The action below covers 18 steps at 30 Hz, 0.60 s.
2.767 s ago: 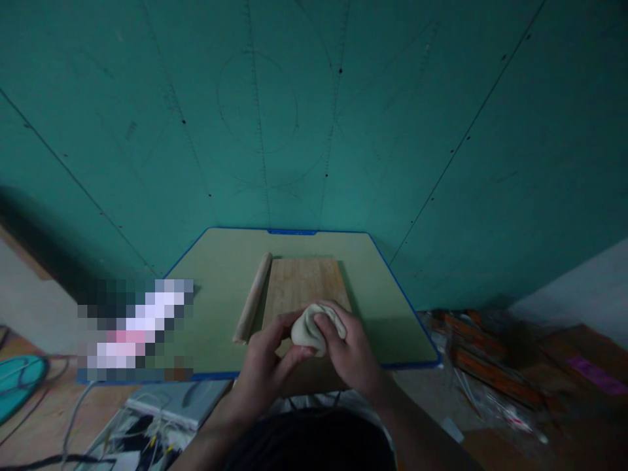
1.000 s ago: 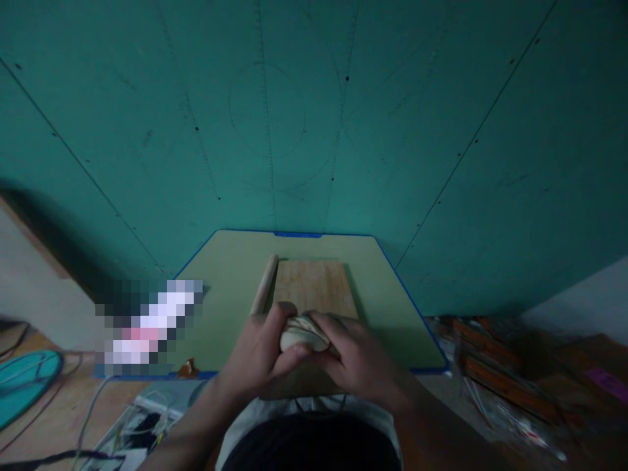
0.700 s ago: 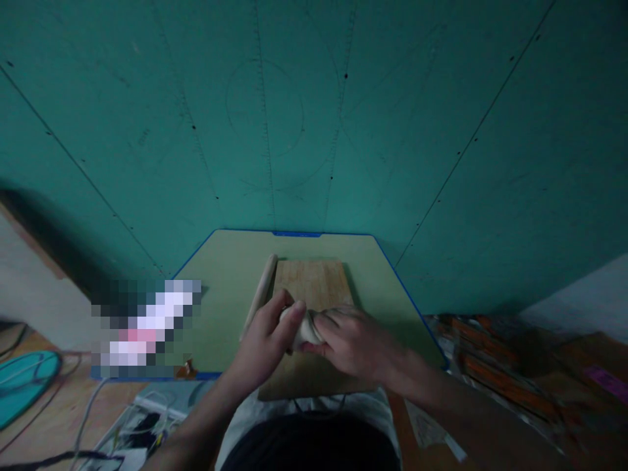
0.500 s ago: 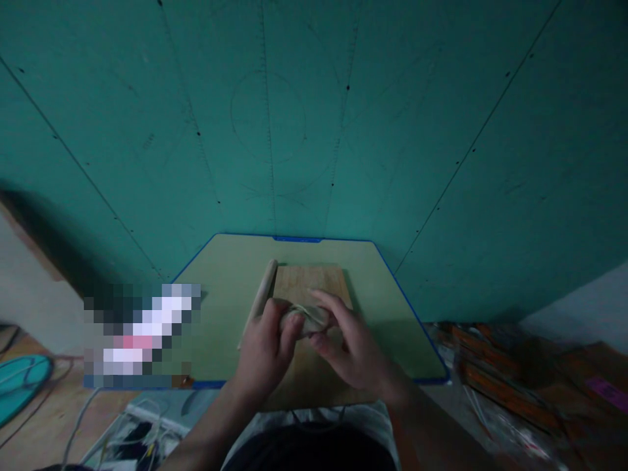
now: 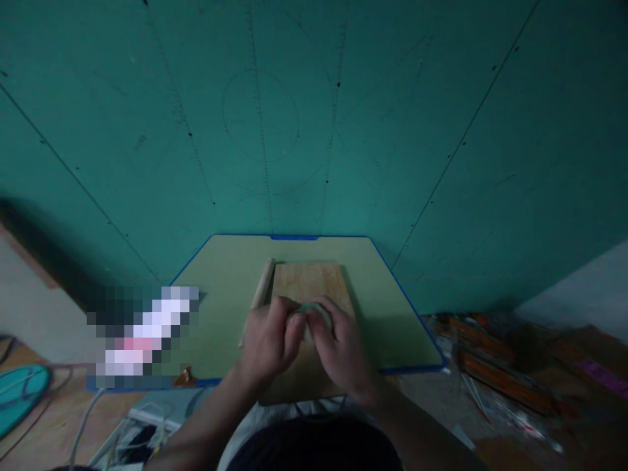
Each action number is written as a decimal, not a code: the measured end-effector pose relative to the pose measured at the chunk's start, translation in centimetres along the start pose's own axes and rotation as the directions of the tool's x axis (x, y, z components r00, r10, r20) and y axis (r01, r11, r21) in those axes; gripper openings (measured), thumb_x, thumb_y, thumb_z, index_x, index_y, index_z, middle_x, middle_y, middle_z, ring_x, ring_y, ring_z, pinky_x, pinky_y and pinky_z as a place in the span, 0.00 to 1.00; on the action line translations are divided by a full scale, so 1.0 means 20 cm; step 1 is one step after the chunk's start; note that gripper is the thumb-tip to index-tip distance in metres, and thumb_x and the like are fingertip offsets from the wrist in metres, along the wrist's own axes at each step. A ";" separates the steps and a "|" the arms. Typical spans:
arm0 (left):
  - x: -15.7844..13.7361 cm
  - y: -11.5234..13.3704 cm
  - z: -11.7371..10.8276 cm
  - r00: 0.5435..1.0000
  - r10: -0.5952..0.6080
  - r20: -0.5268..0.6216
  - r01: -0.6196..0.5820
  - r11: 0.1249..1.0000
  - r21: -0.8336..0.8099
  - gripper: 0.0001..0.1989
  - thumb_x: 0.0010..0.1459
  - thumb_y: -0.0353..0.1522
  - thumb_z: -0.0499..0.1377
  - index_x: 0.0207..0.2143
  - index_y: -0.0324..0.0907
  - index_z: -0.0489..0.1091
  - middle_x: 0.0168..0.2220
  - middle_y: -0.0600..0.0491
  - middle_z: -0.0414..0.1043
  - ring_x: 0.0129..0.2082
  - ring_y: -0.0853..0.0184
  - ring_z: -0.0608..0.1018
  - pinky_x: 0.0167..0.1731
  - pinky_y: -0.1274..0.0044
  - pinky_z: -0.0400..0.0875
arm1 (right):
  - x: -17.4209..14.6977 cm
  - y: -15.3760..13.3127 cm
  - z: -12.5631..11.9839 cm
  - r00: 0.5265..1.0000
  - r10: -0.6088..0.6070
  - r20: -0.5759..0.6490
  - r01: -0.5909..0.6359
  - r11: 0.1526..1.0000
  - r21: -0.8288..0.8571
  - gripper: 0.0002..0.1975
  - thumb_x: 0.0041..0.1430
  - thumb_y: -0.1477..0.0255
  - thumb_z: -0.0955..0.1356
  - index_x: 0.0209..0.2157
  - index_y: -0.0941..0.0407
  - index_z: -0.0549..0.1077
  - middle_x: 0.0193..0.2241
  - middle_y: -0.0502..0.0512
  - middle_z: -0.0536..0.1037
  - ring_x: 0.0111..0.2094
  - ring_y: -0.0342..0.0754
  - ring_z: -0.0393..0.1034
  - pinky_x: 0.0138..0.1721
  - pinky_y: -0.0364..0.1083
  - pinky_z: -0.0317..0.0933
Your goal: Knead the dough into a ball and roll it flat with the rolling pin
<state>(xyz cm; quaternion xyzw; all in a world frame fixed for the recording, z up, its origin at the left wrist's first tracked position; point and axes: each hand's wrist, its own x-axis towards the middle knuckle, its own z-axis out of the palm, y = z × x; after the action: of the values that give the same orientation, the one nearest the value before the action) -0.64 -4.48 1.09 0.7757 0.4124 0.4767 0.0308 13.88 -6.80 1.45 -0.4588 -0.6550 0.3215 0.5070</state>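
Both of my hands are closed around a small pale piece of dough [image 5: 311,306] above the cutting board. My left hand [image 5: 269,340] grips it from the left, with the thumb on top. From the right, my right hand [image 5: 338,343] presses thumb and curled fingers against it. Only the dough's pale greenish upper edge shows between the fingers; the rest is hidden. Beneath my hands lies the wooden cutting board [image 5: 311,278], its near end close to my body. A wooden rolling pin [image 5: 263,282] rests along the board's left side, partly behind my left hand.
A pale green table [image 5: 392,320] with a blue edge stands against a green wall [image 5: 304,131]. A blurred-out object [image 5: 152,333] covers the table's left corner. Cables and a box [image 5: 132,435] lie at lower left; orange-brown clutter and plastic [image 5: 505,373] lie on the right floor.
My right hand has closed in, its thumb and fingers now pressing on the dough beside the left thumb. More of the dough is covered. The view has shifted slightly.
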 end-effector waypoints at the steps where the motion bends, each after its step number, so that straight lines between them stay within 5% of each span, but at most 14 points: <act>1: 0.00 0.01 0.01 0.996 -0.088 0.012 0.088 0.995 -0.035 0.11 0.65 0.36 0.48 0.31 0.45 0.64 0.20 0.56 0.70 0.19 0.66 0.74 0.21 0.75 0.62 | 0.00 0.00 0.00 0.999 -0.038 -0.011 0.037 0.997 -0.068 0.16 0.69 0.58 0.60 0.35 0.53 0.71 0.26 0.51 0.76 0.27 0.45 0.71 0.27 0.42 0.62; 5: 0.02 0.05 0.03 0.926 -0.360 0.116 0.377 0.908 -0.184 0.13 0.65 0.42 0.49 0.30 0.46 0.61 0.21 0.59 0.66 0.20 0.67 0.72 0.21 0.76 0.62 | 0.02 0.06 -0.01 0.993 -0.121 0.011 0.118 0.943 -0.312 0.18 0.70 0.58 0.58 0.37 0.54 0.71 0.25 0.54 0.77 0.26 0.48 0.73 0.28 0.44 0.61; 9: 0.05 0.04 0.07 0.855 -0.476 0.204 0.518 0.789 -0.331 0.15 0.65 0.46 0.50 0.34 0.45 0.62 0.22 0.61 0.64 0.20 0.69 0.71 0.21 0.77 0.63 | 0.07 0.13 -0.05 0.992 -0.101 0.071 0.122 0.888 -0.442 0.20 0.69 0.55 0.58 0.35 0.53 0.71 0.25 0.55 0.77 0.28 0.52 0.74 0.31 0.46 0.63; 14: 0.06 0.07 0.11 0.822 -0.517 0.239 0.564 0.675 -0.477 0.16 0.65 0.47 0.51 0.33 0.45 0.59 0.19 0.63 0.63 0.16 0.71 0.69 0.16 0.80 0.63 | 0.13 0.11 -0.07 0.993 -0.105 -0.062 0.097 0.989 -0.115 0.21 0.70 0.55 0.56 0.49 0.54 0.70 0.42 0.59 0.80 0.44 0.52 0.75 0.45 0.50 0.68; 18: 0.07 0.07 0.12 0.824 -0.462 0.328 0.566 0.643 -0.516 0.15 0.66 0.44 0.47 0.36 0.43 0.65 0.21 0.60 0.66 0.14 0.71 0.68 0.12 0.80 0.63 | 0.13 0.05 -0.02 0.994 -0.081 -0.070 0.085 0.994 0.067 0.17 0.70 0.59 0.60 0.47 0.53 0.74 0.44 0.58 0.81 0.47 0.51 0.76 0.49 0.50 0.69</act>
<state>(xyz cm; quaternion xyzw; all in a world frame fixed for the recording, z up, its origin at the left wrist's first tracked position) 2.41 -3.69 1.34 0.6126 0.4416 0.4858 0.4401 14.46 -4.13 1.62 -0.4238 -0.6445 0.3071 0.5574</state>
